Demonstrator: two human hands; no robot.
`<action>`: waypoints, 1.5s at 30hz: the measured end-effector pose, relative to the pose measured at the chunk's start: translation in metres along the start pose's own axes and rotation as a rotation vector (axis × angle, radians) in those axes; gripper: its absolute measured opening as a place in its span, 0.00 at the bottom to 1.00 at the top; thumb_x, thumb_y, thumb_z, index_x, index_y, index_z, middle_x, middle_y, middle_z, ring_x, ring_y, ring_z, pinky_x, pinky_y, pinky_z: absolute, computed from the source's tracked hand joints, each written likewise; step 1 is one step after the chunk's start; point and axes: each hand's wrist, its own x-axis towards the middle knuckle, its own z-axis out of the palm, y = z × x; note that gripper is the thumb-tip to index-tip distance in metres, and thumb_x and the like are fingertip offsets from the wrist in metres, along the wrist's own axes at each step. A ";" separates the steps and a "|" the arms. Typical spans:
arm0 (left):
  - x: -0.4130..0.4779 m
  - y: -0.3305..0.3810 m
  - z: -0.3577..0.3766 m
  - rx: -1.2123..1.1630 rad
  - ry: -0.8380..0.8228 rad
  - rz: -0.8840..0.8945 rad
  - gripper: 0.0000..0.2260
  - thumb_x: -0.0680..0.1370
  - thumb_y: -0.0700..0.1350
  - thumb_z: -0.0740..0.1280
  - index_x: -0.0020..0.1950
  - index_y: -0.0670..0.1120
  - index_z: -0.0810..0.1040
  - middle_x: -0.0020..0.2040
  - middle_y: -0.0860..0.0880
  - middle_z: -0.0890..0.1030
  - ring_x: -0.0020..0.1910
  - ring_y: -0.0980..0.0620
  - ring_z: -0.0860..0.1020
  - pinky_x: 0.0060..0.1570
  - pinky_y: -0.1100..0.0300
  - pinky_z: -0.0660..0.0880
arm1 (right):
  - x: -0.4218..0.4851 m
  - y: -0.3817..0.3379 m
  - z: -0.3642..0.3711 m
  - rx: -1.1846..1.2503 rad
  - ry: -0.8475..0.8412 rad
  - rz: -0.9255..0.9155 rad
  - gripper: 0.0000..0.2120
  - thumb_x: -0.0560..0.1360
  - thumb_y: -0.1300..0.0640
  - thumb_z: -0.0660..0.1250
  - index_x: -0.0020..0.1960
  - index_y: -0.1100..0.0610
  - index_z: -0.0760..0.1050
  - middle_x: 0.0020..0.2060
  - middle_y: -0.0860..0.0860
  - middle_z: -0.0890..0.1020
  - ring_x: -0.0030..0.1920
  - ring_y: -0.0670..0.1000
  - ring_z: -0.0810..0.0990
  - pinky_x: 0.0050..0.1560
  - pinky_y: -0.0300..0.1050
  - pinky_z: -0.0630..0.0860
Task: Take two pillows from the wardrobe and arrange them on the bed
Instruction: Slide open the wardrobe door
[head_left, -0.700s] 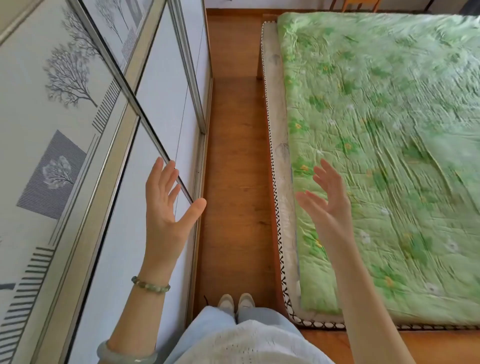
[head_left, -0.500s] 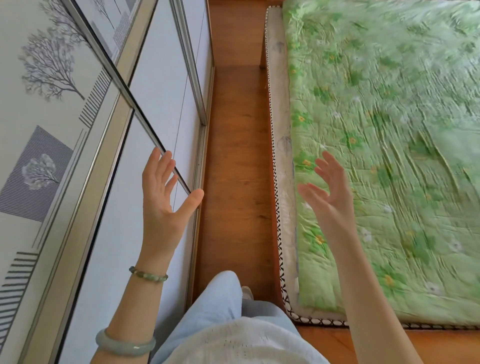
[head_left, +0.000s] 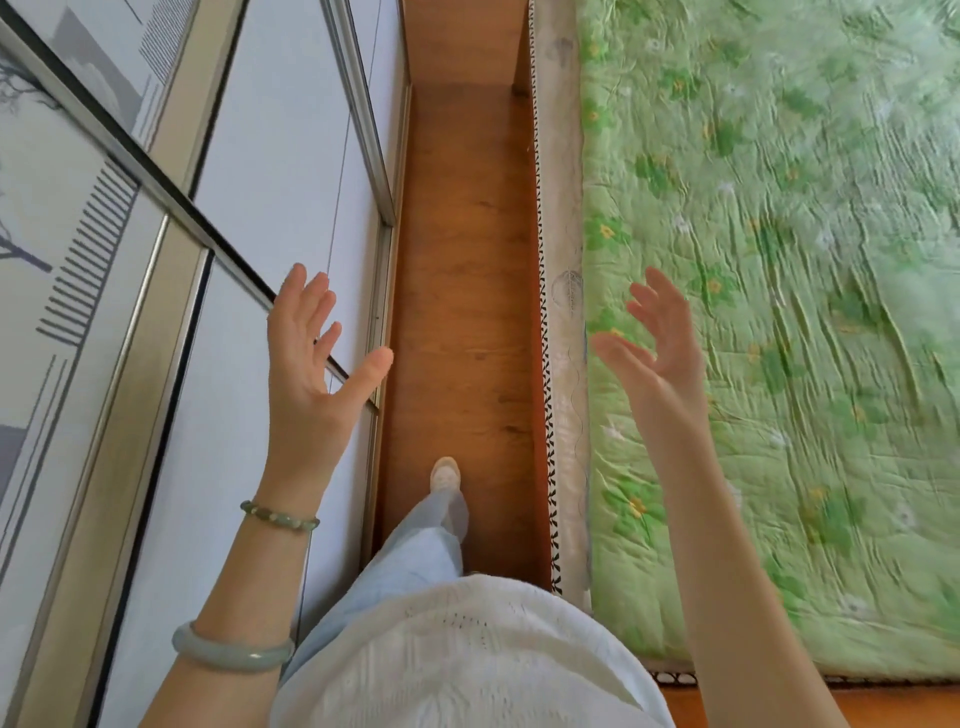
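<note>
Task barely started: no pillows in view anywhere, none on the bed with the crinkled green floral quilt (head_left: 779, 260), none in either hand, so both fetches and the arranging are left. The white sliding-door wardrobe with metal frames and grey tree prints (head_left: 280, 156) looks shut from this angle, no gap or interior showing, so opening it is likely the step in hand. The left hand (head_left: 306, 364) is raised palm-forward with its fingers (head_left: 298, 296) straight and spread, thumb out to the side, holding nothing; the wardrobe door panel lies right behind and to the outer side of those fingers, with a dark metal rail crossing just past the fingertips. Cannot tell if the fingers touch the panel or only hover in front of it. The right hand (head_left: 660, 358) is also raised and empty, fingers (head_left: 660, 296) loosely extended and apart; the quilt edge lies under and beyond them, and the beige mattress side with patterned trim (head_left: 566, 208) runs just inward of the thumb. The strip of brown wooden floor (head_left: 462, 260) runs between the two hands, with a pale shoe (head_left: 445, 473) on it below them. A green bead bracelet (head_left: 279, 515) and a pale jade bangle (head_left: 231, 652) sit on the left forearm. Where the pillows are: presumably inside the wardrobe, hidden.
</note>
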 end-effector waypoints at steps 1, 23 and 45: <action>0.014 -0.002 0.000 0.003 -0.011 0.006 0.39 0.71 0.48 0.72 0.78 0.47 0.56 0.75 0.48 0.65 0.73 0.54 0.66 0.72 0.51 0.64 | 0.013 -0.003 0.004 -0.012 0.010 -0.003 0.30 0.73 0.58 0.71 0.72 0.47 0.64 0.67 0.45 0.72 0.66 0.40 0.70 0.59 0.36 0.74; 0.270 -0.017 0.055 0.013 -0.019 -0.019 0.37 0.71 0.50 0.72 0.76 0.53 0.58 0.75 0.51 0.64 0.74 0.56 0.64 0.72 0.51 0.64 | 0.271 -0.028 0.067 0.004 -0.060 -0.002 0.28 0.71 0.54 0.70 0.68 0.43 0.65 0.66 0.45 0.73 0.65 0.41 0.72 0.57 0.34 0.75; 0.550 -0.031 0.099 0.013 0.110 0.015 0.38 0.71 0.51 0.72 0.77 0.54 0.58 0.76 0.55 0.64 0.74 0.58 0.63 0.73 0.51 0.63 | 0.579 -0.060 0.148 0.012 -0.229 -0.041 0.31 0.71 0.56 0.70 0.72 0.50 0.65 0.66 0.49 0.73 0.65 0.42 0.72 0.58 0.38 0.76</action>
